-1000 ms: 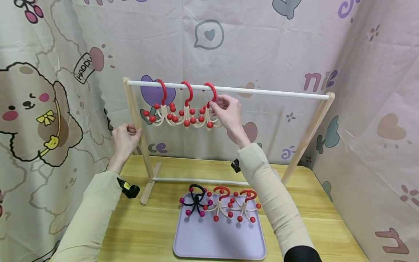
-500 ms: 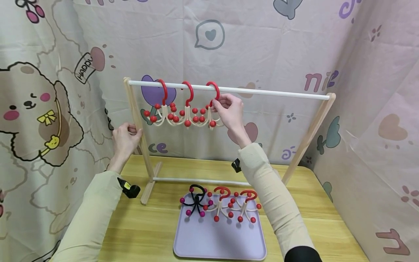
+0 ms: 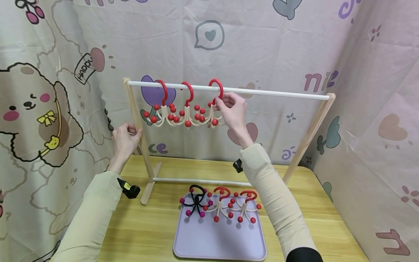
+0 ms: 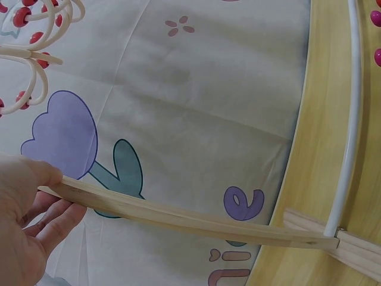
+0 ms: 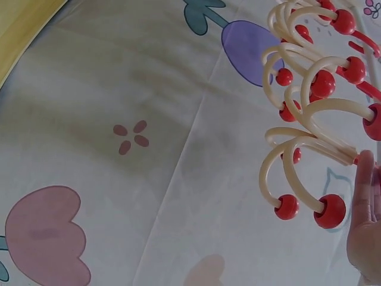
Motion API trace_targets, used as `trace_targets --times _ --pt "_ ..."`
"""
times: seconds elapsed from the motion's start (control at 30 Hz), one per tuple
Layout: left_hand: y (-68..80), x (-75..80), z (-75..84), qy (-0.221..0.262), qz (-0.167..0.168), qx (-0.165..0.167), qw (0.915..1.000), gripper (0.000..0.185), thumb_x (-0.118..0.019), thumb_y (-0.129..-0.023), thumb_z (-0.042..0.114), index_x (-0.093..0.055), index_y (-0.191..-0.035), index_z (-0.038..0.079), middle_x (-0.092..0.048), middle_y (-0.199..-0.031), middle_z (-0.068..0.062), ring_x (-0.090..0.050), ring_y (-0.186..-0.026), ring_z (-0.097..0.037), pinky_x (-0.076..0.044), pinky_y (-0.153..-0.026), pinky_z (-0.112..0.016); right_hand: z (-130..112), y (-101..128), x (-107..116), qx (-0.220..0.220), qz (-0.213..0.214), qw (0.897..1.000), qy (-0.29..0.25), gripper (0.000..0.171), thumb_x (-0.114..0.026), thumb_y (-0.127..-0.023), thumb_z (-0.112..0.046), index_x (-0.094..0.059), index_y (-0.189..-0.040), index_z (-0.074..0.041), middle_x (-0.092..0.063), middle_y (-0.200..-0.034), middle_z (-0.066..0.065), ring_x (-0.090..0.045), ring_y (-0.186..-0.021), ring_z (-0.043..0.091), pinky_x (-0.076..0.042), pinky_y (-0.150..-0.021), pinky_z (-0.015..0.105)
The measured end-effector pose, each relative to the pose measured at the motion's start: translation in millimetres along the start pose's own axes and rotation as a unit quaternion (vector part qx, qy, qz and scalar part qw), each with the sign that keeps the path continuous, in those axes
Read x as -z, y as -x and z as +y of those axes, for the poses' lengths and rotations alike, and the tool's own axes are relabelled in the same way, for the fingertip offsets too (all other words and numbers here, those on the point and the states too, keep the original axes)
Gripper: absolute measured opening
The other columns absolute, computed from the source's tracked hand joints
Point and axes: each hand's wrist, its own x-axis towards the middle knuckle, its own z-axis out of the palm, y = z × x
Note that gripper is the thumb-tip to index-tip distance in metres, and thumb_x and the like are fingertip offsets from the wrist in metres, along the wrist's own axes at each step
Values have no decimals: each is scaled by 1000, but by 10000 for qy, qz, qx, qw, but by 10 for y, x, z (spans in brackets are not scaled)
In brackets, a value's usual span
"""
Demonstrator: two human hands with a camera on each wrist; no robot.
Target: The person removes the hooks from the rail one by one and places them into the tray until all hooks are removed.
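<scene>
My right hand pinches the third red-hooked hanger at the white rail. My left hand grips the rack's left wooden post, far side of tabletop.

Right hand is cut off, its grip probably hidden.

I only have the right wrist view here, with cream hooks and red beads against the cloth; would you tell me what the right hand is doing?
Observer: The right hand pinches the third red-hooked hanger on the white rail.
Operator: Thank you. Where is the left hand?
Observer: The left hand grips the rack's left wooden leg.
Operator: Are any hangers off the rail?
Observer: Three lie on the lilac tray: one black, two red.
</scene>
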Motion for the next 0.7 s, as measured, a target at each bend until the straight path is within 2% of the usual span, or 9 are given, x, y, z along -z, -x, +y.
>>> trace_targets --times 0.1,0.17,0.23,0.4,0.53,0.7 --pt "-3 -10 -5 -17 19 3 10000 21 -69 -91 11 -68 -98 -9 -72 -90 -27 -63 -66 -21 -33 -61 -10 -10 -1 11 70 26 10000 8 19 -66 -93 -2 -67 -106 12 -72 -96 31 -69 -66 8 -60 -72 28" --pt "-5 -14 -5 -29 23 13 10000 21 -69 -91 11 -68 -98 -9 -72 -90 -27 -66 -70 -27 -33 -62 -11 -16 0 22 76 38 10000 23 19 -67 -93 -3 -67 -106 11 -73 -96 30 -70 -67 9 -61 -73 29" --pt "-8 -17 -6 -38 20 34 10000 22 -68 -92 11 -68 -98 -9 -72 -90 -27 -65 -69 -25 -34 -62 -12 -24 1 32 98 48 9999 36 19 -66 -94 -3 -67 -106 11 -73 -96 30 -71 -68 11 -61 -73 29" --pt "-11 -19 -8 -39 7 58 10000 21 -68 -91 12 -68 -98 -9 -72 -90 -26 -56 -65 -9 -33 -61 -10 -40 5 64 176 90 9998 101 19 -66 -94 -4 -68 -107 10 -74 -96 29 -73 -73 20 -60 -73 27" --pt "-10 -19 -11 -12 4 54 10000 21 -68 -91 12 -68 -98 -9 -71 -89 -26 -54 -64 -6 -32 -60 -8 -55 22 87 291 136 9994 105 21 -68 -94 -6 -68 -108 9 -74 -98 27 -74 -78 29 -60 -75 27" --pt "-8 -23 -11 1 7 43 10000 21 -68 -92 11 -67 -98 -9 -71 -89 -26 -55 -65 -9 -32 -59 -6 -84 65 115 418 158 9990 28 21 -68 -94 -6 -68 -109 9 -74 -98 27 -74 -75 21 -59 -75 23"
